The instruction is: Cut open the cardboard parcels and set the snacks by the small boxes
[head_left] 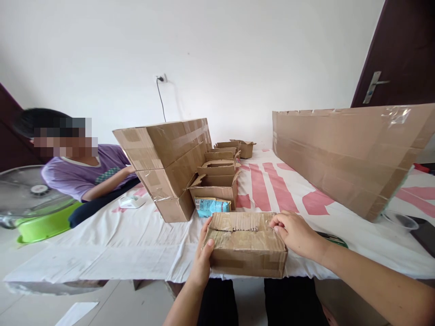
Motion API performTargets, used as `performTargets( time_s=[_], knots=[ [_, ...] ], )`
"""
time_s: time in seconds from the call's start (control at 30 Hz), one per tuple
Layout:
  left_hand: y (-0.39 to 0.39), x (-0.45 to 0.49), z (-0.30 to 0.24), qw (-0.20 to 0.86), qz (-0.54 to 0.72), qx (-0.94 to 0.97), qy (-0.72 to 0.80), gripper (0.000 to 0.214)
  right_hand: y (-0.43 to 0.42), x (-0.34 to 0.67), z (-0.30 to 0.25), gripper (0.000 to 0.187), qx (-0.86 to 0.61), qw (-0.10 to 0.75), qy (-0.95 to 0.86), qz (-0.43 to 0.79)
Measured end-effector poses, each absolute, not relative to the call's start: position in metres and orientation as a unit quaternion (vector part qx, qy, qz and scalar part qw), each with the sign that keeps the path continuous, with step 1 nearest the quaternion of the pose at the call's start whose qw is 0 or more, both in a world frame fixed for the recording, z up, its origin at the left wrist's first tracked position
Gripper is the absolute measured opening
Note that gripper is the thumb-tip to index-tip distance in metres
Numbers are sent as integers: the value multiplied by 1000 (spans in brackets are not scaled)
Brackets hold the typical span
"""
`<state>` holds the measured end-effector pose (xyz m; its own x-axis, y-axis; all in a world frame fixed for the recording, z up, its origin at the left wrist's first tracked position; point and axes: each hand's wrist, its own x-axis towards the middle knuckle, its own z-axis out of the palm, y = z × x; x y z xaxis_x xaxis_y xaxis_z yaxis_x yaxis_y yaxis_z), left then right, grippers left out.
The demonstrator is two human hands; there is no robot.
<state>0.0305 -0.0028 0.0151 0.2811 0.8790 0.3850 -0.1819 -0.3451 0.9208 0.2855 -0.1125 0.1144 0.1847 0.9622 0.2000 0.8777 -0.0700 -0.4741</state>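
A small taped cardboard box (248,253) lies at the near edge of the cloth-covered table, right in front of me. My left hand (204,253) grips its left side, thumb on the near face and fingers behind. With fingertips pinched together, my right hand (287,231) holds the edge of the top flap (251,222) at the right end; whether tape is also between them I cannot tell. The flap looks torn along a ragged seam. Just behind the box, a blue packet (212,207) leans against an open-topped carton (217,188).
Stacked cardboard boxes (170,163) stand left of a row of open cartons. A tall cardboard panel (340,154) rises at right, near a clear plastic bowl (401,221) and a dark flat object (424,235). A person in a purple shirt (79,176) sits at left.
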Motion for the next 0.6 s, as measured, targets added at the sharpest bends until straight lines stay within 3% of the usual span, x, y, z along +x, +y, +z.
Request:
performTargets(
  time_s=[0.37, 0.6],
  knots=[
    [1, 30, 11, 506, 530, 623, 274, 61, -110, 282, 123, 13, -740, 205, -640, 38],
    [-1, 30, 13, 486, 531, 634, 282, 60, -95, 274, 138, 15, -749, 60, -659, -31]
  ],
)
